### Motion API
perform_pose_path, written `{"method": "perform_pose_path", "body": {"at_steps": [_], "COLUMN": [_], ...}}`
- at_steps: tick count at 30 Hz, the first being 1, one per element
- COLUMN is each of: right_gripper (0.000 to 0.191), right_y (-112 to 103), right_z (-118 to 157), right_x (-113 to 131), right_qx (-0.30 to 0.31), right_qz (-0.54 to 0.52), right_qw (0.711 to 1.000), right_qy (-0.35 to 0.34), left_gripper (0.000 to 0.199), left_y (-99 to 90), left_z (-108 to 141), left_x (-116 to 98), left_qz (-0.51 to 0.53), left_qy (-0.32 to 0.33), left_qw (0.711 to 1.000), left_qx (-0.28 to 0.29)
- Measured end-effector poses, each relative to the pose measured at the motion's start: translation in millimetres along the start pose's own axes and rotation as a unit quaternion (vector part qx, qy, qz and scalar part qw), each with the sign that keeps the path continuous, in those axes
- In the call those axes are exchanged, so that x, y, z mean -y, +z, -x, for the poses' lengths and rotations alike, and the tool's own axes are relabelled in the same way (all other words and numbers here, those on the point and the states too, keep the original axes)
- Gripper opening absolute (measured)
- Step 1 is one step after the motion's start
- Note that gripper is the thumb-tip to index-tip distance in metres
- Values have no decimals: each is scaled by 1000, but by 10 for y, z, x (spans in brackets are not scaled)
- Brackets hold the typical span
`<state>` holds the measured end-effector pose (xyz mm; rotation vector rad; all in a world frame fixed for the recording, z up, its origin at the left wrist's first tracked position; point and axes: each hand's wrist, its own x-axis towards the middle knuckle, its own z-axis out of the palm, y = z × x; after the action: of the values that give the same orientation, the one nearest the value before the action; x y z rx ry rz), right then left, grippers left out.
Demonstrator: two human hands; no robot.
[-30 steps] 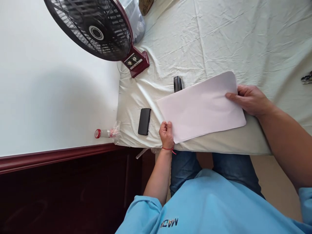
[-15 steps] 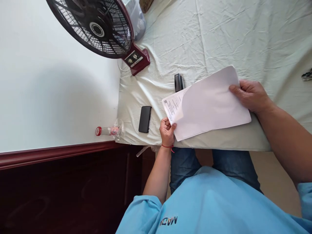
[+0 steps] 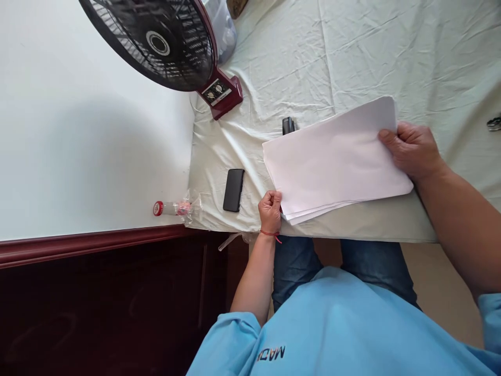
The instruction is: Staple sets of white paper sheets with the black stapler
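Note:
Several white paper sheets (image 3: 336, 159) are held in a loose stack over the cloth, their blank side up and their lower edges slightly fanned. My left hand (image 3: 270, 213), with a red string at the wrist, pinches the stack's left edge. At the right end, my right hand (image 3: 417, 149) grips the sheets with the thumb on top and the other fingers partly hidden. A black stapler-like object (image 3: 288, 125) shows just beyond the upper edge, partly covered by the paper. Left of the stack lies a black phone (image 3: 234, 190).
A dark red fan (image 3: 229, 99) stands at the back left beside a clear plastic container (image 3: 224, 36). A red-capped bottle (image 3: 170, 208) lies near the wall. Dark metal keys or a clip (image 3: 495, 124) sit at the right edge. Pale cloth (image 3: 376, 47) covers the table.
The turned-up corner of the top sheet now lies flat, hiding the printed page. My right hand and the stack have shifted slightly right, and the paper covers more of the black object.

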<state>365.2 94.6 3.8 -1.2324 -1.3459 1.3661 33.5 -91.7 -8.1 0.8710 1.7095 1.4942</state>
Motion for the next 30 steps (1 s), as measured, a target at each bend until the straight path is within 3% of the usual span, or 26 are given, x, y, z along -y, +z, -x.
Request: {"method": "perform_pose_path", "body": {"at_steps": [5,13,18,27,30], "right_gripper": [43,66,64,66,63], "right_y": [21,25,42,56,61], "right_z": [-6,-51,-62,-58,-50], "right_x": [8,-84,-48,-4,11], "right_qx": [-19,-40,-75,-73,-76], "right_qz": [-48,-62,-102,-117,-113], "right_qw": [999,997,992,990,991], "right_qy": [3,-11,-20,-17,-10], "left_gripper": [54,56,52,55,55], "left_y": [4,8,-1,42,30], "left_z": [23,18,47,33,41], "left_x": [-17,-49,-105,-42,-68], "left_qz": [29,7,25,-8,-19], "left_qy": [-48,-18,-70,-45,-38], "left_qw": [994,999,989,998,998], "left_qx": [89,31,128,47,54]}}
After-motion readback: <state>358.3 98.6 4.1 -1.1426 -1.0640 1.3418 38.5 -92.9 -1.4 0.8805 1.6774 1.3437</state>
